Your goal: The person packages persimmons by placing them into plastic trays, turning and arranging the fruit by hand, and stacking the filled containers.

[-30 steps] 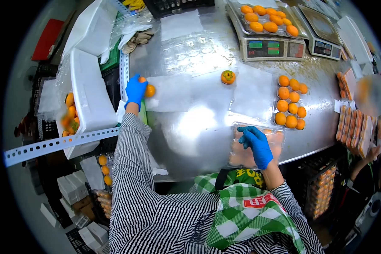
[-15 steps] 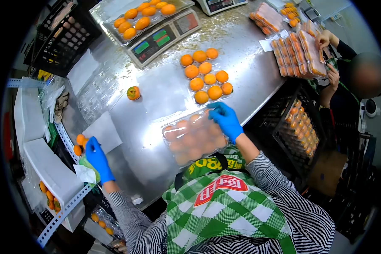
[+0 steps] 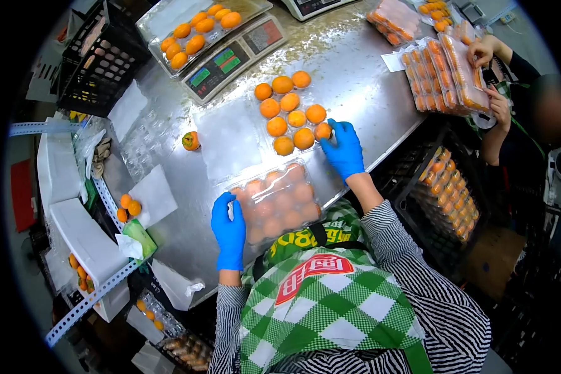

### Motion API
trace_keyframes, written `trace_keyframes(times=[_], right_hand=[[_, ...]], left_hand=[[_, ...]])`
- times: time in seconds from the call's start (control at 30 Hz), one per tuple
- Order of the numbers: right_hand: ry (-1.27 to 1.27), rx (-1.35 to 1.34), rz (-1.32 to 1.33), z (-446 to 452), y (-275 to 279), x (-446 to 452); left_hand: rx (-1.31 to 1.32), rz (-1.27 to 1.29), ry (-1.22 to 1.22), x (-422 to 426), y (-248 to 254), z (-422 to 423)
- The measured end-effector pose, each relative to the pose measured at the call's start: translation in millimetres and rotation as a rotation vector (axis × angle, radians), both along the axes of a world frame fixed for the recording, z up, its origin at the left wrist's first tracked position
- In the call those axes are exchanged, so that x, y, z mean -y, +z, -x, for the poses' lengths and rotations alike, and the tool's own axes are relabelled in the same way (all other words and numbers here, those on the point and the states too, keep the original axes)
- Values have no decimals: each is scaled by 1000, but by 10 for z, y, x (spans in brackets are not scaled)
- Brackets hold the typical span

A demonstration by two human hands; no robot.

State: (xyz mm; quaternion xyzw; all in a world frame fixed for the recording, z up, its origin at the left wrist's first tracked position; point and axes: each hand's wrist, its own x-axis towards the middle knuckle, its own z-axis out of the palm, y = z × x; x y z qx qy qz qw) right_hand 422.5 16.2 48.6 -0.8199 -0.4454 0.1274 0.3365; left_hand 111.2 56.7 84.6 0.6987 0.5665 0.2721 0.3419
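My right hand point(image 3: 345, 149), in a blue glove, has its thumb and fingers closed around a persimmon point(image 3: 322, 131) at the near right corner of an open clear tray holding several persimmons. In front of me lies a closed clear pack point(image 3: 274, 209) of persimmons under a translucent sheet. My left hand point(image 3: 229, 232), also blue-gloved, is at this pack's left edge, fingers curled toward the thumb. Something small and white shows between them, too small to name. A single persimmon with a green top point(image 3: 191, 141) sits on the metal table point(image 3: 187, 187) to the left.
A scale point(image 3: 234, 59) carries a tray of persimmons at the back. Loose persimmons point(image 3: 134, 207) and a green tissue pack point(image 3: 140, 237) are at the left edge. To the right stand a black crate point(image 3: 411, 206) of packs and a co-worker's hands point(image 3: 498, 106) at stacked packs point(image 3: 436, 75).
My left hand has moved right, from the loose persimmons and tissue pack to the closed pack. My right hand has left that pack and moved up to a persimmon in the open tray.
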Motion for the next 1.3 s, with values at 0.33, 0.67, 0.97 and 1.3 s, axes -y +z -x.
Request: trace_keyframes(times=[0.33,0.67,0.97,1.3], right_hand=[[319,268,36,57,-109,-163],[118,-36,-64,-625,-326,-300],[357,69,308,-659,23,-714],[258,-669,101,-831,-152,-701]], left_hand=[[-9,14,64,146,98,-446],[-38,36,193,328,78,-496],[-131,1,131,301,209,-777],[81,212,152,122,395,-1164]])
